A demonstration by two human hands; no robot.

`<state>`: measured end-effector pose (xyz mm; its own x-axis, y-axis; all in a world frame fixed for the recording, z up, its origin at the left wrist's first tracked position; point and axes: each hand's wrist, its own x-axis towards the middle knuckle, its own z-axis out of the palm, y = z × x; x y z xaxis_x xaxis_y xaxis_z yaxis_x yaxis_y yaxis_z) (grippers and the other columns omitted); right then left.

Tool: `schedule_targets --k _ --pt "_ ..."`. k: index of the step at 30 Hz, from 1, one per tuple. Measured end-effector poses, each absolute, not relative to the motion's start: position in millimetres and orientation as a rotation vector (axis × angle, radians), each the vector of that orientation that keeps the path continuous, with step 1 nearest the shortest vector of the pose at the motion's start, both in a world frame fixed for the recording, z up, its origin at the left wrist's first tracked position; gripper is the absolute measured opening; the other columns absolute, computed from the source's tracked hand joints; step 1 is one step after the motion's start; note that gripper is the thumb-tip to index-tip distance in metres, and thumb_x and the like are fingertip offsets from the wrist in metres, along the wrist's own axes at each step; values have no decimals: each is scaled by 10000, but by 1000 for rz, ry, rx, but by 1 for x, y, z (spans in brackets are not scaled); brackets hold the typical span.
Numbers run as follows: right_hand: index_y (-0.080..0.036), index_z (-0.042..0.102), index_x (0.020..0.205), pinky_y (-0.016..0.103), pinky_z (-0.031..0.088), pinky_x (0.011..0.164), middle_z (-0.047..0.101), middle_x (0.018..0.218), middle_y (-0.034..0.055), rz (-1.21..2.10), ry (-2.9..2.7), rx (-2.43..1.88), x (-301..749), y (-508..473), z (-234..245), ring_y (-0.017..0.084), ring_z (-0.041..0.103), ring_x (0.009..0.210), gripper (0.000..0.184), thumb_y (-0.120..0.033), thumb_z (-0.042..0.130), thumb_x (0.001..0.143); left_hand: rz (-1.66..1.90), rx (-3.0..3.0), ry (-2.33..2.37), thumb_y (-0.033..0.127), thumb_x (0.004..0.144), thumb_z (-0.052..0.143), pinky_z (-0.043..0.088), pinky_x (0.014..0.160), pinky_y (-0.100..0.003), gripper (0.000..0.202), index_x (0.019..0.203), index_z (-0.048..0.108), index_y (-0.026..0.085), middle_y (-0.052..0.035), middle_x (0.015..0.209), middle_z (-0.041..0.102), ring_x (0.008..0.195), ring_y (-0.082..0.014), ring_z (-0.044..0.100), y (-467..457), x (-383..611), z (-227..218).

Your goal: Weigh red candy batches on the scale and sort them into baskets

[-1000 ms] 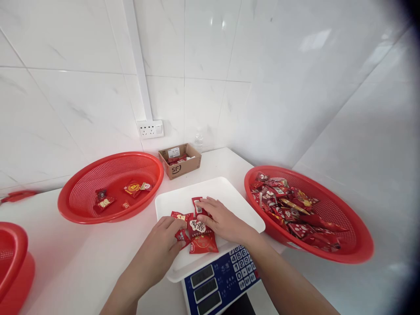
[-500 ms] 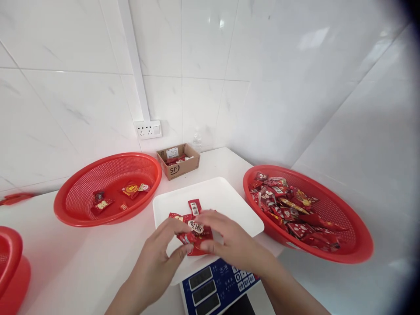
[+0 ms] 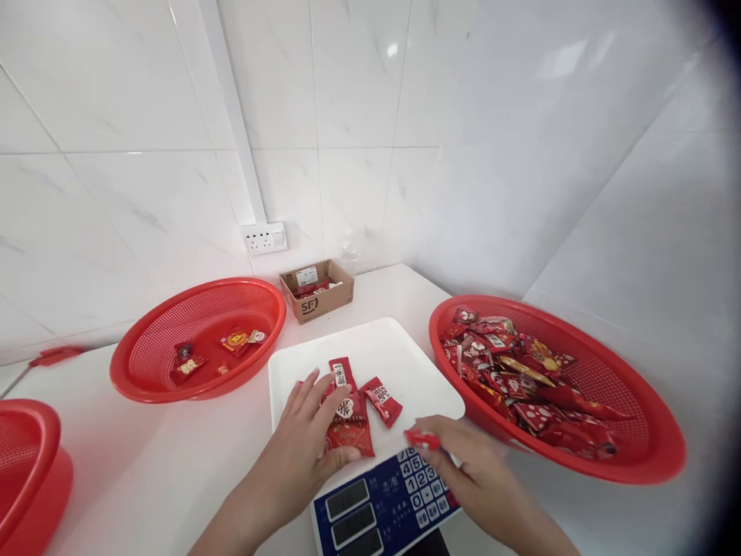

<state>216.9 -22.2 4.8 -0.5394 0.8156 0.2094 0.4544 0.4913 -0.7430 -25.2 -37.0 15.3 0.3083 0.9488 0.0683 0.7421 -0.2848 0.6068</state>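
Note:
My left hand (image 3: 306,432) lies with spread fingers at the left side of the scale's white tray (image 3: 417,363), over several red packets. The largest is a red pouch (image 3: 353,432) with a cream emblem, partly hidden by the fingers. Beyond it lies a narrow red packet with a white label (image 3: 340,372). Apart to the right is a small red packet with white lettering (image 3: 382,401). Near the tray's front right edge, my right hand (image 3: 468,463) pinches a small red snack packet (image 3: 422,440).
A large red basket (image 3: 642,401) full of red packets stands right of the scale. Left are another red basket (image 3: 144,340) with a few packets and part of a third (image 3: 43,448). A cardboard box (image 3: 327,300) sits behind. The blue keypad panel (image 3: 387,502) faces me.
My hands have separated. The right has moved right with a small packet, while the left has spread over the pouch. A lettered packet now shows on the tray right of the pouch.

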Motion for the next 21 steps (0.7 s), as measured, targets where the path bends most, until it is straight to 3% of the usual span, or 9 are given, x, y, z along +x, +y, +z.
schedule_targets --k 2,5,10,16,21 --pt "-222 629 885 292 501 736 666 866 55 777 -2088 -1181 237 -18 0 179 618 824 286 -374 389 914 403 2186 1578 545 846 469 165 1098 -559 622 1391 328 281 -68 1514 232 1401 -300 47 -28 -24 8" --pt "-234 649 886 303 520 736 678 841 57 626 -1936 -1357 266 -11 -8 208 633 844 294 -427 428 880 214 2182 1593 551 874 397 176 1096 -549 633 1420 291 250 -79 1532 160 1398 -297 35 -19 -19 3" --pt "-238 611 673 262 503 577 641 641 10 374 -1831 -1568 304 3 -13 189 607 635 319 -476 465 827 217 2181 1752 559 887 345 159 1092 -566 643 1424 294 210 -126 1515 198 1391 -315 90 -13 -1 6" --pt "-233 626 715 248 503 585 647 639 5 356 -1831 -1593 323 16 -18 187 620 641 334 -515 474 812 200 2393 1454 625 837 391 90 1070 -628 607 1387 333 374 -48 1527 180 1386 -352 66 -3 18 10" --pt "-225 638 741 246 524 651 684 725 20 437 -1873 -1513 328 17 -25 191 644 711 317 -493 485 814 128 2350 1549 601 853 389 90 1070 -620 623 1408 306 330 -84 1515 211 1386 -343 61 7 22 8"
